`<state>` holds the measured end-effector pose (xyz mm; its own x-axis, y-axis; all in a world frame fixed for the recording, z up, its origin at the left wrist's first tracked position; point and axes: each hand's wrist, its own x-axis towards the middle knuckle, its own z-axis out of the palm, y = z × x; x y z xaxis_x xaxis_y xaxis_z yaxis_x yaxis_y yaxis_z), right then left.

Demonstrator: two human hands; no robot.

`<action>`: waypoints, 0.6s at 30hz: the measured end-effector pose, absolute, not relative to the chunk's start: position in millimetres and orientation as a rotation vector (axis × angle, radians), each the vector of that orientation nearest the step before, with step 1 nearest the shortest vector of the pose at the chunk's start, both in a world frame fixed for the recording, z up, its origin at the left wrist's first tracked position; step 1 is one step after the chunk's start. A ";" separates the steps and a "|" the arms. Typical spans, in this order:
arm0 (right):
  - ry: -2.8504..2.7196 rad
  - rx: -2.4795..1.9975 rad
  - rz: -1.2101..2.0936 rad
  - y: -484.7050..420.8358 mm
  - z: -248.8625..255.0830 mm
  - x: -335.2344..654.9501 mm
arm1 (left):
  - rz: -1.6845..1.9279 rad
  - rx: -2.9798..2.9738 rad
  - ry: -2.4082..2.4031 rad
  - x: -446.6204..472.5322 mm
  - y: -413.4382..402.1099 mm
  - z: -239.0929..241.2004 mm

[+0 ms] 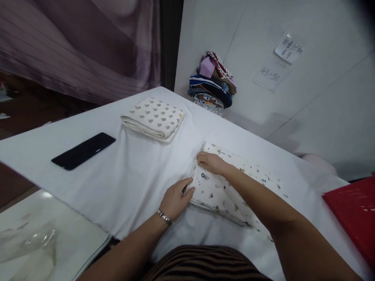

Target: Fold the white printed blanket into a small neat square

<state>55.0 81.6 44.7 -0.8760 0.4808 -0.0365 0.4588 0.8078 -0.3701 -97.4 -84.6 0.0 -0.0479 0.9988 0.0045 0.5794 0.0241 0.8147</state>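
A white cloth with small printed figures point(218, 189) lies folded in layers in front of me. My left hand point(175, 198) pinches the near part of its left edge between thumb and fingers, with a metal band on the wrist. Farther along that same edge, my right hand point(213, 162) has its fingers curled closed on the fabric. My right forearm crosses over the cloth and hides part of it. Beyond my hands, toward the left, rests a second folded cloth, cream with a grey print point(155, 118).
A black phone point(84, 151) lies at the left on the white-covered table point(146, 164). Against the wall stands a stack of folded clothes point(211, 84). Something red point(354, 214) sits at the right edge. Clear plastic point(32, 244) lies on a lower surface at left.
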 end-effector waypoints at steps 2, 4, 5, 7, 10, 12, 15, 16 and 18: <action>-2.955 -0.825 0.579 81.7 42.5 52.7 | 0.867 1.615 1.710 -97.4 -84.7 0.6; -2.976 -0.889 0.570 81.0 41.1 51.2 | 0.840 1.595 1.735 -97.3 -84.7 1.6; -2.982 -0.906 0.568 80.8 40.6 51.0 | 0.822 1.583 1.740 -97.3 -84.7 2.3; -2.978 -0.890 0.569 82.7 39.7 52.1 | 0.782 1.560 1.739 -97.2 -84.8 4.3; -2.889 -0.901 0.533 95.6 38.7 57.7 | 0.753 1.538 1.734 -96.8 -85.3 7.9; -2.778 -1.067 0.467 111.6 38.3 63.7 | 0.760 1.529 1.737 -96.4 -85.9 9.7; -2.648 -1.426 0.428 138.9 38.5 73.7 | 0.766 1.524 1.738 -96.1 -86.7 10.3; -2.630 -1.516 0.459 146.8 38.8 76.7 | 0.765 1.523 1.738 -96.1 -86.8 10.0; -2.599 -1.643 0.585 159.4 39.9 81.7 | 0.770 1.521 1.735 -96.2 -86.8 9.6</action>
<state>81.7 159.4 39.9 -0.4487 0.8740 -0.1867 0.8696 0.3789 -0.3166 -96.2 -86.8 9.6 -0.0708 0.9907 -0.1160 0.5783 0.1355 0.8045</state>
